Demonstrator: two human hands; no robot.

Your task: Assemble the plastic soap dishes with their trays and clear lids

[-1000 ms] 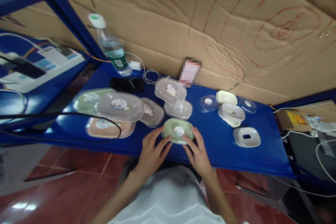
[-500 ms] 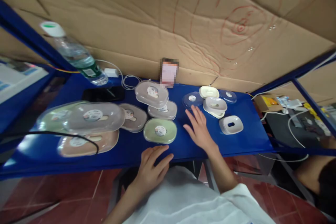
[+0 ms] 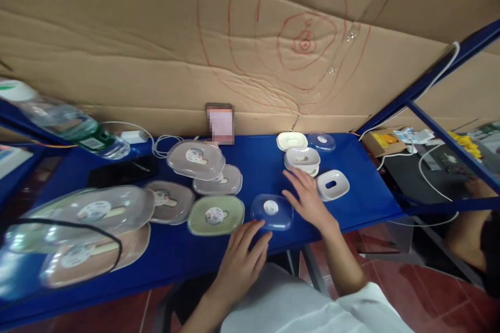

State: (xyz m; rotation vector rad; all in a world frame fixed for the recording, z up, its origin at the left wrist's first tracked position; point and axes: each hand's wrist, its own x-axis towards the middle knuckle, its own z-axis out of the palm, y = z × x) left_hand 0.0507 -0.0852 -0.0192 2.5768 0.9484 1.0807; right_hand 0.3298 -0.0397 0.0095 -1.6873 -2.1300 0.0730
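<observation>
My left hand (image 3: 244,257) is at the table's front edge, fingers apart, its fingertips by the near edge of a clear lid with a round label (image 3: 272,212). My right hand (image 3: 307,195) has spread fingers and reaches toward a white oval dish (image 3: 302,158) stacked on another piece; contact is unclear. Left of the clear lid lies a green lidded box (image 3: 216,215). A white dish with a slot (image 3: 333,185) stands right of my right hand. Behind are a cream dish (image 3: 292,141) and a second clear lid (image 3: 322,141).
Several lidded boxes (image 3: 97,213) lie at the left, partly crossed by a black cable. A water bottle (image 3: 84,132), black phone (image 3: 121,170) and white cable are behind them. A propped phone (image 3: 221,124) leans on cardboard. Another person's arm (image 3: 464,239) is at the right.
The clear lid has come forward from the back dishes to beside the green box. My right hand has shifted toward the stacked white dish. The view has turned right.
</observation>
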